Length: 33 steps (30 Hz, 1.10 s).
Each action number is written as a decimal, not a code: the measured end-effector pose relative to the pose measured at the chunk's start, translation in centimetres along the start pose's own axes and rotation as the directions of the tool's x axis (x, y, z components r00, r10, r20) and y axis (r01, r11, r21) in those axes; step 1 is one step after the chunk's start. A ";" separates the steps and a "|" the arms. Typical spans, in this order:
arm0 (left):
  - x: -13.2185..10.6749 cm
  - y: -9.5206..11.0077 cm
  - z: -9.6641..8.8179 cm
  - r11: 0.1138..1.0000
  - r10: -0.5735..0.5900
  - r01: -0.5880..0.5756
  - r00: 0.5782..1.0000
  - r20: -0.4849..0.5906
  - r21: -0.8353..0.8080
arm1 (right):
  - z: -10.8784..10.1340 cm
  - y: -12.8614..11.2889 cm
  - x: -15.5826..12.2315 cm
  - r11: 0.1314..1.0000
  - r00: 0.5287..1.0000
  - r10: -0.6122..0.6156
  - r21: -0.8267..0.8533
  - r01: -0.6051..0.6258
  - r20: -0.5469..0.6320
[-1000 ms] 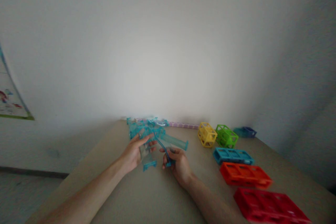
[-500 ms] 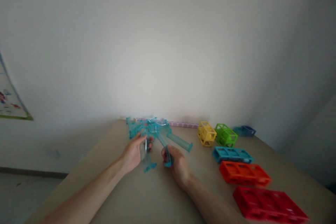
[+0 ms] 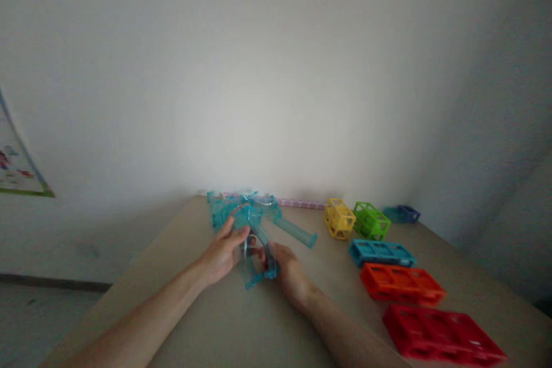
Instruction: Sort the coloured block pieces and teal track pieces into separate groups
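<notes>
Two hands on clear blue plastic tubes at the middle of the counter (image 3: 207,322).

The left hand (image 3: 222,253) and the right hand (image 3: 287,270) each grip a curved clear tube (image 3: 254,259), meeting just above the counter. Behind them lies a pile of blue tube pieces (image 3: 241,210). To the right stand yellow (image 3: 340,219), green (image 3: 371,221), blue (image 3: 380,253), orange (image 3: 402,285) and red (image 3: 442,333) racks.

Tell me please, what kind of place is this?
Probably a plain room at home or in a classroom: a beige table against a bare white wall, colourful plastic lattice blocks, translucent blue track pieces and a poster.
</notes>
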<state>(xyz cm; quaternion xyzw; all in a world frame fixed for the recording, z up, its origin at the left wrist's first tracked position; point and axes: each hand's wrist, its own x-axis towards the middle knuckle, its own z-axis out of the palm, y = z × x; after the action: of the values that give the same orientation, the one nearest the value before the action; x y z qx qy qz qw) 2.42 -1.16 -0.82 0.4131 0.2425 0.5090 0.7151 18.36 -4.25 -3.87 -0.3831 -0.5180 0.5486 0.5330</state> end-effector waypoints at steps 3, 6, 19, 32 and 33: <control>-0.1 0.2 0.2 0.999 0.004 -0.004 1.000 -0.002 0.044 | 0.0 -0.1 -0.1 1.000 1.000 0.002 -0.012 -0.002 0.000; -0.1 0.3 0.2 0.986 0.052 -0.042 0.997 -0.055 0.160 | 0.1 -0.3 -0.2 1.000 1.000 0.001 -0.004 -0.001 -0.027; 0.5 0.8 -0.1 0.996 0.069 -0.055 0.975 -0.213 0.073 | -0.1 -0.9 -0.5 0.933 0.956 -0.275 -0.269 0.239 -0.104; 0.6 0.3 -0.1 0.996 -0.013 0.028 0.985 -0.175 0.082 | 0.4 -1.0 -0.4 0.982 0.969 -0.172 -0.108 0.155 -0.175; 0.6 0.3 -0.1 0.997 -0.042 0.051 0.986 -0.163 0.051 | 0.4 -0.9 -0.3 0.983 0.967 -0.169 -0.101 0.152 -0.190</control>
<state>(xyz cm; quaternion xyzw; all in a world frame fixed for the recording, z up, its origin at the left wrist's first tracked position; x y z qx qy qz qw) 2.38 -0.56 -0.56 0.3843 0.3231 0.5172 0.6932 18.24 -4.74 -2.94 -0.4152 -0.5148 0.4401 0.6074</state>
